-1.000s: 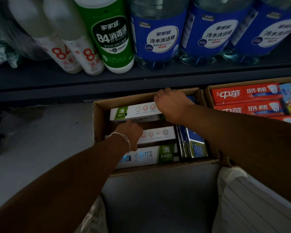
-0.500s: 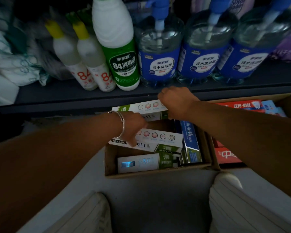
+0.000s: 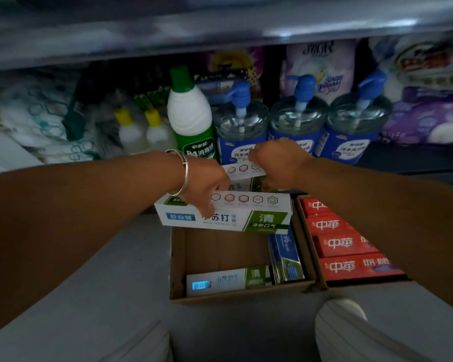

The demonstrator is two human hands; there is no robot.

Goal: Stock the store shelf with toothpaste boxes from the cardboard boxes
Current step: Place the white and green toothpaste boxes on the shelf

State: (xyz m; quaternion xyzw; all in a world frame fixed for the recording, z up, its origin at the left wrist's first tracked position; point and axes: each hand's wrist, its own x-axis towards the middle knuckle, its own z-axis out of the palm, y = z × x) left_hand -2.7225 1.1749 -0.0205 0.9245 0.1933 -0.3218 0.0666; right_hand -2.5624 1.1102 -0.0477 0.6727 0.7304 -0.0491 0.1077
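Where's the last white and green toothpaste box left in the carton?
In the head view, white-green box lies flat against the carton's near wall, left of the upright blue boxes.

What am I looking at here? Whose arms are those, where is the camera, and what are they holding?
There is no machine here, just a person. The camera sits on their head and looks down, so you see their own two arms. The left hand, the one with a silver bracelet, grips a white and green toothpaste box. The right hand grips a second white and green box behind it. Both boxes are lifted above an open cardboard box on the floor, which has more toothpaste inside. Next to it, a second cardboard box holds red toothpaste boxes. Behind stands a shelf with a green-labelled bottle and blue pump bottles.
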